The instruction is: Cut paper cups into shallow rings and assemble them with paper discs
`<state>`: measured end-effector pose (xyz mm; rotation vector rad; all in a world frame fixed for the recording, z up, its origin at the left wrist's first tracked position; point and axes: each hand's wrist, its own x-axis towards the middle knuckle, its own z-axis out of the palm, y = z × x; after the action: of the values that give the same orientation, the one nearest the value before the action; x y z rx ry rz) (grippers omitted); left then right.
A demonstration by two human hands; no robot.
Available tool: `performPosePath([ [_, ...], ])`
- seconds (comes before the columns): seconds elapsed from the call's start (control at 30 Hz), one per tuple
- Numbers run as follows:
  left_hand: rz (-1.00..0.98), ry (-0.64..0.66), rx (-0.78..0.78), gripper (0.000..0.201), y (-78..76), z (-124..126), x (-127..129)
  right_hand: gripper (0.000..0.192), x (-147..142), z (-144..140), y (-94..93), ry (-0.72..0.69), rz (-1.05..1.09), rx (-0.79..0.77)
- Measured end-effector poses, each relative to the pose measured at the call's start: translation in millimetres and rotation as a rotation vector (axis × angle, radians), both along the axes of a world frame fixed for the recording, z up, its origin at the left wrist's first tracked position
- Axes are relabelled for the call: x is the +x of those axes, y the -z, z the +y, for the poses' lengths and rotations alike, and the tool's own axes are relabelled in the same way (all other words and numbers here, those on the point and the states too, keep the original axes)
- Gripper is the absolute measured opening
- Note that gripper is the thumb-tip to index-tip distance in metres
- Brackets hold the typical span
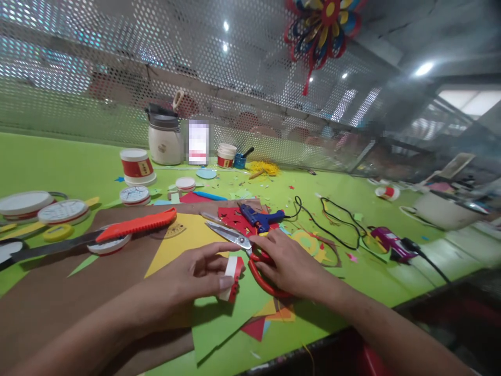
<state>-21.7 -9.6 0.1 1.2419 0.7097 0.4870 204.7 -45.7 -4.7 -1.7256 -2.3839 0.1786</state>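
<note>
A small piece of red and white paper (pixel 232 279) with a jagged red edge is pinched between the thumb and fingers of my left hand (pixel 199 269). My right hand (pixel 287 258) is closed on red-handled scissors (pixel 235 236). Their parted blades point up and left, away from the paper piece. Beneath both hands lies a green paper sheet (pixel 219 331), overlapping yellow paper (pixel 168 250) and a large brown sheet (pixel 47 308). Just beyond the scissors, a blue glue gun (pixel 258 216) rests on cut red paper (pixel 230 216).
An orange utility knife (pixel 136 225) with its long blade out lies at the left, near several white lids (pixel 63 210). A black cord (pixel 344 209) crosses the right side toward a purple device (pixel 391 243). Paper cups (pixel 136 166) and a white jug (pixel 164 138) stand at the back.
</note>
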Motion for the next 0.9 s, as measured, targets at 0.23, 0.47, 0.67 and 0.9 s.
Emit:
performPosePath([
  [0.23,-0.007,0.084,-0.059,0.052,-6.0,2.6,0.0,0.050,6.2,2.0,7.9,0.035,0.096,0.013],
  [0.47,-0.126,-0.030,-0.105,0.038,-2.7,3.6,-1.1,0.051,10.9,5.6,6.1,0.099,0.266,0.071],
  [0.67,-0.231,-0.267,-0.047,0.030,-16.8,2.6,-5.0,0.042,20.1,10.8,-6.2,0.099,0.418,0.094],
  [0.9,-0.396,-0.377,-0.100,0.022,-24.8,0.3,-4.2,0.045,22.7,11.3,-30.2,-0.021,0.524,0.081],
])
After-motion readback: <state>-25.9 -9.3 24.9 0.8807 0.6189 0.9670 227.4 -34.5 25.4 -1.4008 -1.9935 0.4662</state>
